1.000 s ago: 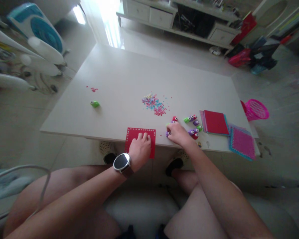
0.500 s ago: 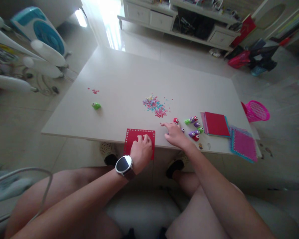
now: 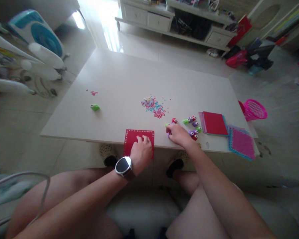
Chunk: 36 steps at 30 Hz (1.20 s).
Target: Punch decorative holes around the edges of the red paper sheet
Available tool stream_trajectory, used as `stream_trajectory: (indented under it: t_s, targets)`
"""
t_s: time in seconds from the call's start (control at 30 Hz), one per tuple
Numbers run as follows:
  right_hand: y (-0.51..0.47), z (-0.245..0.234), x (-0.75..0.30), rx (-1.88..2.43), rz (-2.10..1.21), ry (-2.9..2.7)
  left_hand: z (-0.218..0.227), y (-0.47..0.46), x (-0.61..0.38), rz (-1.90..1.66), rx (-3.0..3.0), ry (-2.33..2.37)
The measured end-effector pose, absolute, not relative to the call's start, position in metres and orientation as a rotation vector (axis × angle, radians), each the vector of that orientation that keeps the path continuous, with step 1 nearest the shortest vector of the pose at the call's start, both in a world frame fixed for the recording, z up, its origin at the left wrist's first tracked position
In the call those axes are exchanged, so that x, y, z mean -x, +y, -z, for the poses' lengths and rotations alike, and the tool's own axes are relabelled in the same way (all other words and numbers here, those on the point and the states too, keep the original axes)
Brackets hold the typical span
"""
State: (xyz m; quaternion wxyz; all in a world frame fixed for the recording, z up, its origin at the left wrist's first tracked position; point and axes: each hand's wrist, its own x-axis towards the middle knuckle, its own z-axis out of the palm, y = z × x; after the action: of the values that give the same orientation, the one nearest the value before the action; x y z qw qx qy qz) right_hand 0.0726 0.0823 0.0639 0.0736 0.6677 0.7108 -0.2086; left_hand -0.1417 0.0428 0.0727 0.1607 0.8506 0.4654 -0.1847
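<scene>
A red square card [image 3: 129,142] lies at the table's near edge, partly overhanging it. White marks or holes run along its visible borders. My left hand [image 3: 141,151], with a watch on the wrist, rests on the card, fingers spread and pressing down. To its right, my right hand [image 3: 178,134] is curled among small coloured figures with eye-like ends, its fingers bent together. A red figure [image 3: 174,120] shows just beyond the knuckles, and a purple one [image 3: 168,135] by the fingertips. Whatever the right fingers pinch is hidden. Beyond both hands spreads a pile of tiny coloured confetti pieces [image 3: 153,106].
More figures [image 3: 194,124] stand right of my right hand, beside a stack of red and pink cards [image 3: 215,123] and a stack of purple and blue cards [image 3: 242,143]. A lone green figure [image 3: 95,107] and some pink bits [image 3: 93,93] lie on the left.
My right hand has drawn its outstretched index finger back from near the confetti and curled among the small figures. My left hand stays on the card.
</scene>
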Motion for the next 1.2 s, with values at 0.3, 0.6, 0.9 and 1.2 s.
stream_trajectory:
  t_s: [0.3,0.6,0.9,1.2]
  targets:
    - [0.093,-0.060,-0.095,-2.235,0.526,2.086,-0.063,0.041,0.144,0.518,-2.479,1.325]
    - [0.091,-0.056,-0.080,-2.138,0.578,2.154,-0.075,0.056,0.147,0.477,-2.420,1.318]
    - [0.079,-0.058,-0.054,-2.013,0.689,2.217,-0.055,0.094,0.154,0.222,-2.370,1.432]
    - [0.074,-0.058,-0.051,-1.960,0.688,2.294,-0.045,0.103,0.159,0.203,-2.309,1.419]
